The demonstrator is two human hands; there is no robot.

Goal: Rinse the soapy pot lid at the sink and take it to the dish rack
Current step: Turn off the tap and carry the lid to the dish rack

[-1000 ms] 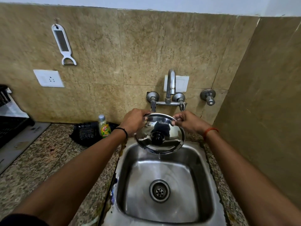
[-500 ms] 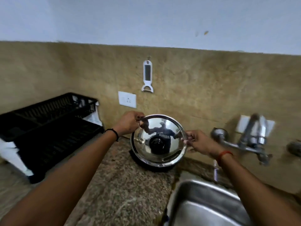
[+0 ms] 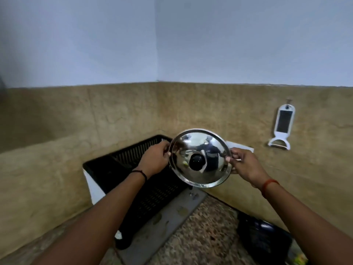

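- nearest us: both forearms reach fwd over the speckled stone worktop (image 3: 208, 234); a dark blurred item (image 3: 263, 240) sits on it at lower right, we can't tell what it is.
- grey tray (image 3: 168, 220) lies on the worktop under the black dish rack (image 3: 133, 180), w/ a few wet marks on it.
- left hand (image 3: 155, 159), black band at the wrist, is closed on the left rim of the pot lid (image 3: 199, 158); fingers curled round the edge.
- right hand (image 3: 243, 165), orange thread at the wrist, pinches the right rim, thumb on the front face.
- lid is steel, shiny, black knob (image 3: 196, 162) facing us, held nearly upright & tilted a bit, up in the air between the hands. it hangs over the right end of the rack, not touching it.
- rack stands in the corner, against the tan tile wall.
- farther back, a white peeler (image 3: 282, 127) hangs on the tiles to the right, well apart from the lid.
- a white plate-like patch (image 3: 241, 148) on the wall shows just behind the right hand.
- above the tiles, plain pale wall.
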